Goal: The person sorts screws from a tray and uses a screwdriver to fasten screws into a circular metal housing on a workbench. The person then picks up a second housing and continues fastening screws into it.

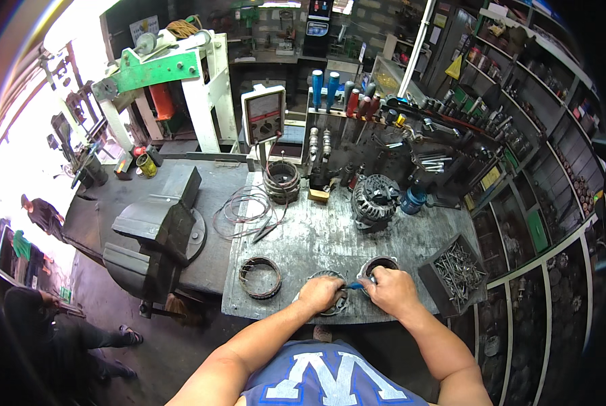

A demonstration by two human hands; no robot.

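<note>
The worn grey desk (pixel 316 233) stands in a cluttered workshop. At its left sits a big dark vise (pixel 150 227); next, a wire-wound ring (pixel 262 293) lies flat near the front edge. Beside it, the left hand (pixel 322 292) is over a round metal part (pixel 337 304), fingers curled; I cannot tell if its grip is closed on anything. A small blue piece (pixel 354 285) shows between the hands. The right hand (pixel 391 292) bends over a second round part (pixel 382 260); what its grip holds, if anything, cannot be told. Farther right, a tray of bolts (pixel 457 274) stands near dark shelves (pixel 550 291).
</note>
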